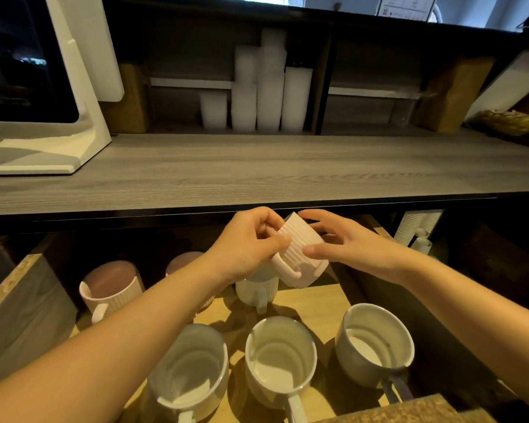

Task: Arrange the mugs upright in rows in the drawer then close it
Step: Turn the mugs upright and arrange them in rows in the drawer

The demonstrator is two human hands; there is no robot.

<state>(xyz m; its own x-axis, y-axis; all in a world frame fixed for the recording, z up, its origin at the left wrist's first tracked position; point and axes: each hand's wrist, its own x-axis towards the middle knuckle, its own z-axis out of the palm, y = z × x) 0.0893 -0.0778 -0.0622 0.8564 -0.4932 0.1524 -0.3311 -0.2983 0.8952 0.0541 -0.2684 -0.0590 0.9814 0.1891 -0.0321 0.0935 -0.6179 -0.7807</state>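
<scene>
Left hand [248,241] grips the pink mug [301,254], tilted base-up over the drawer's [315,303] back row. The right hand's [348,242] straight fingers [315,215] steady it. Next, likely: turn it upright and set it beside the white mug [257,290].

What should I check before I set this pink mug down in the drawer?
1. Hold: left hand has its fingers curled on the pink ribbed mug, and right hand touches its side: ok.
2. Mug upright: it is tilted: not ok.
3. Free spot: bare drawer floor right of the white ribbed mug: ok.
4. Front row upright: left grey mug, middle white mug, right grey mug: ok.
5. Half-hidden pink mug behind the left forearm: cannot tell.
</scene>
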